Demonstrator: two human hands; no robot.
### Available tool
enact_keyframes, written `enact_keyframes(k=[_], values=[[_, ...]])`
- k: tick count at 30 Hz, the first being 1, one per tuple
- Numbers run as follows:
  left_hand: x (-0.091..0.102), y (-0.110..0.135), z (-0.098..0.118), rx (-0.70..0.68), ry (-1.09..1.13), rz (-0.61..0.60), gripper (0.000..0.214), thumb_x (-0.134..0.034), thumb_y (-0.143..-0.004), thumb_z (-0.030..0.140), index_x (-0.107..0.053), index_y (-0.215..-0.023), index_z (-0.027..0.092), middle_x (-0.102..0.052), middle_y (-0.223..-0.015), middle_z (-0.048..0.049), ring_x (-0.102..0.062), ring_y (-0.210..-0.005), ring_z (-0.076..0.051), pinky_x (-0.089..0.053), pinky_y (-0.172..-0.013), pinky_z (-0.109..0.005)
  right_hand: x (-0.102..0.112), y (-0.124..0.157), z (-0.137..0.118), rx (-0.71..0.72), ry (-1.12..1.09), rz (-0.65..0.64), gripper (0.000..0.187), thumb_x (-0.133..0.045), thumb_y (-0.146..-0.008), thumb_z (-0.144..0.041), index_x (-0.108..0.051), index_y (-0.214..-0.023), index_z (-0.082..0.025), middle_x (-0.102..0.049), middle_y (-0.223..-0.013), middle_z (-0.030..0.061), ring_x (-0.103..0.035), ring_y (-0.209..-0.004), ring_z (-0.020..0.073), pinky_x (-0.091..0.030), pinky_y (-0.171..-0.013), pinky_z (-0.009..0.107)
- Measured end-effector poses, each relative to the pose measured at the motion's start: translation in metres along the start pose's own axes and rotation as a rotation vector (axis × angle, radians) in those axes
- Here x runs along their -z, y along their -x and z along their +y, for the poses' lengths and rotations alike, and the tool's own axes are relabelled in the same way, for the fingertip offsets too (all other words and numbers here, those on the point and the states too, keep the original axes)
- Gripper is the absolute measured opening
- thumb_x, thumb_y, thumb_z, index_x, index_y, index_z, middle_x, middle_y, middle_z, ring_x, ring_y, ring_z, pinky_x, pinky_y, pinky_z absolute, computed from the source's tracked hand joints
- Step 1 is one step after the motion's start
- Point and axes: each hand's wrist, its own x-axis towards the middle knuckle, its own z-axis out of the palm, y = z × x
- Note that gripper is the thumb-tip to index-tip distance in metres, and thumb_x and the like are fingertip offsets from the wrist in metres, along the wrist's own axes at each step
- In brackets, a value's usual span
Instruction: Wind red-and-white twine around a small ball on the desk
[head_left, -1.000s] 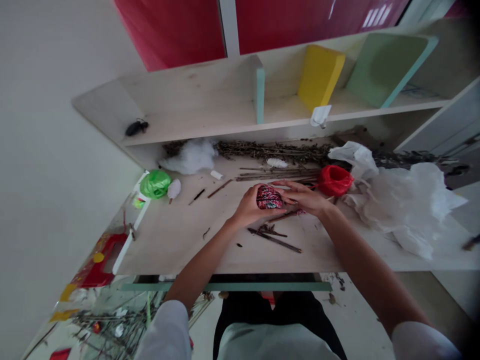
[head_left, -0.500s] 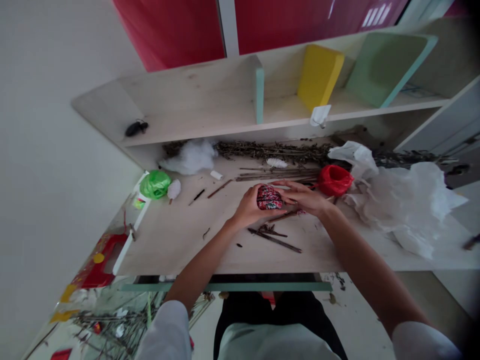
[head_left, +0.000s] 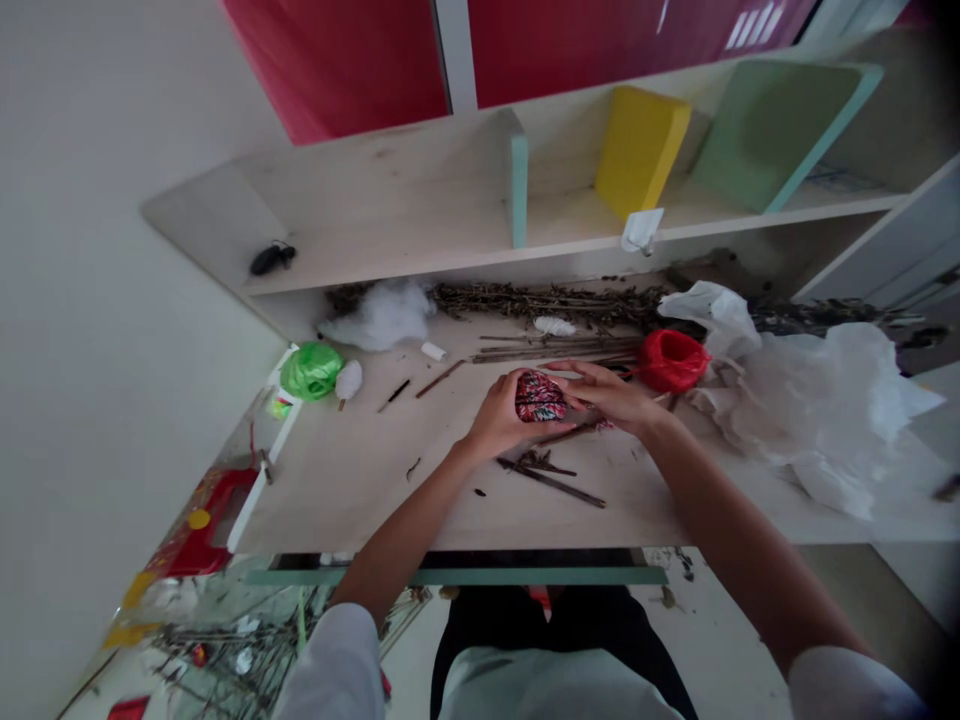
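A rounded bundle patterned in red, white and dark green (head_left: 540, 396) is held above the middle of the desk; its exact kind is unclear. My left hand (head_left: 499, 415) wraps it from the left, thumb below and fingers behind. From the right, my right hand (head_left: 604, 393) has its fingertips bent against the bundle's right side; what they pinch there is too small to make out. Just right of that hand sits a roll of red plastic twine (head_left: 673, 361). Short dark twigs (head_left: 551, 482) lie below the hands, and thin sticks (head_left: 555, 349) lie behind them.
Crumpled white plastic (head_left: 817, 410) covers the desk's right side. Green twine (head_left: 311, 370), a white wrapped piece on a stick (head_left: 349, 380) and white fluff (head_left: 390, 315) are at the left. Dried stalks (head_left: 540, 300) line the back beneath a shelf (head_left: 405, 235). An open drawer (head_left: 457, 576) juts out in front.
Both hands keep nearly the same hold on the patterned bundle. The whole view has shifted very slightly; nothing on the desk has visibly moved.
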Motion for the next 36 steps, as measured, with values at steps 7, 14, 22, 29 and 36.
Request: enact_keyframes(k=[7, 14, 22, 29, 36], values=[[-0.001, 0.000, 0.001, 0.010, -0.026, 0.010, 0.083, -0.080, -0.053, 0.062, -0.050, -0.119, 0.021, -0.060, -0.115, -0.0099, -0.057, -0.109, -0.028, -0.044, -0.096, -0.043, -0.003, 0.000, -0.002, 0.027, 0.080, 0.019, 0.064, -0.071, -0.069, -0.051, -0.059, -0.118, -0.011, -0.050, -0.058, -0.0037, -0.043, -0.055, 0.0105, -0.033, -0.055, 0.026], [-0.002, 0.000, 0.000, 0.006, -0.023, 0.039, 0.082, -0.080, -0.052, 0.061, -0.050, -0.117, 0.021, -0.060, -0.115, -0.0096, -0.057, -0.109, -0.027, -0.044, -0.096, -0.042, -0.002, -0.003, 0.002, 0.072, 0.162, 0.072, 0.062, -0.068, -0.070, -0.057, -0.062, -0.113, -0.013, -0.051, -0.054, -0.0031, -0.044, -0.053, 0.0112, -0.031, -0.052, 0.026], [-0.001, -0.002, -0.004, 0.072, 0.067, 0.056, 0.080, -0.082, -0.052, 0.059, -0.051, -0.116, 0.021, -0.061, -0.113, -0.0093, -0.059, -0.107, -0.027, -0.046, -0.094, -0.044, 0.002, -0.007, 0.009, 0.013, -0.015, 0.048, 0.054, -0.068, -0.071, -0.054, -0.067, -0.109, -0.015, -0.062, -0.069, 0.0016, -0.052, -0.062, 0.0127, -0.038, -0.057, 0.025], [-0.002, -0.003, -0.008, 0.103, 0.136, 0.063, 0.077, -0.082, -0.053, 0.056, -0.051, -0.114, 0.021, -0.063, -0.111, -0.0087, -0.060, -0.104, -0.025, -0.048, -0.092, -0.043, 0.009, -0.009, 0.011, -0.055, -0.207, 0.009, 0.040, -0.073, -0.069, -0.036, -0.071, -0.104, -0.018, -0.070, -0.086, 0.0052, -0.061, -0.077, 0.0149, -0.045, -0.068, 0.025], [-0.002, -0.002, -0.010, 0.124, 0.154, 0.055, 0.077, -0.082, -0.053, 0.055, -0.051, -0.115, 0.022, -0.063, -0.112, -0.0085, -0.061, -0.106, -0.025, -0.048, -0.094, -0.043, 0.010, -0.004, 0.005, -0.047, -0.193, -0.067, 0.047, -0.074, -0.070, -0.037, -0.068, -0.114, -0.018, -0.071, -0.090, 0.0063, -0.061, -0.079, 0.0152, -0.045, -0.071, 0.027]])
